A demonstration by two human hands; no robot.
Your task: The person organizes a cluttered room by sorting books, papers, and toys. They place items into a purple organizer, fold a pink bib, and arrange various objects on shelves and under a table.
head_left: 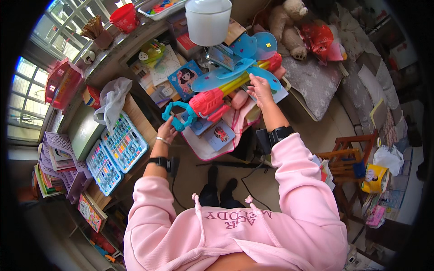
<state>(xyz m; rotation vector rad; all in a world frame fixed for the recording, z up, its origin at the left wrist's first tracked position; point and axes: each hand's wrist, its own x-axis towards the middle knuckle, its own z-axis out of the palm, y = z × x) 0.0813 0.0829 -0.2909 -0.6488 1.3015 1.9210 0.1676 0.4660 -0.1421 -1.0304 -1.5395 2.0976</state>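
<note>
Clearly the work in hand is lifting the long plastic toy grabber (pixel 221 92), with its red body, yellow shaft and teal claw, off the heap of books and toys. It hangs slanted above the pile, claw end low toward the person's left and handle end high toward the right. The left hand (pixel 167 131) sits just beneath the teal claw (pixel 178 115), fingers loosely spread and touching it (whether they truly grip I cannot tell). The right hand (pixel 261 90) closes around the yellow shaft beside the pale blue plastic wing-shaped pieces (pixel 235 74). My judgement: the next move calls for a firmer left-hand hold. Beyond lie a pink-edged cloth (pixel 203 149), a white plastic bucket (pixel 208 20) and two blue paint-set trays (pixel 115 151).
</note>
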